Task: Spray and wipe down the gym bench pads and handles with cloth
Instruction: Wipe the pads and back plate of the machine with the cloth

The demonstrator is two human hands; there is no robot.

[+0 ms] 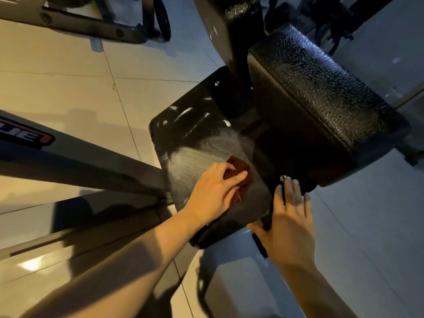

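Brown cloth [238,167]: bunched on the black plate [195,125], beside a whitish smear [195,159].
Left hand [213,191]: fingers curled over the cloth, grasping it against the plate.
Right hand [289,216]: fingers straight, released, flat on the plate's edge by a bolt [283,178].
Pad [321,92]: black, textured, above the plate.

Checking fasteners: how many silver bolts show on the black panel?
3 bolts: one at the far edge, one near the left corner, one by the right hand. Another may hide under the left hand.

surface: black panel [195,125] | on it: brown cloth [238,167], white spray film [206,152]
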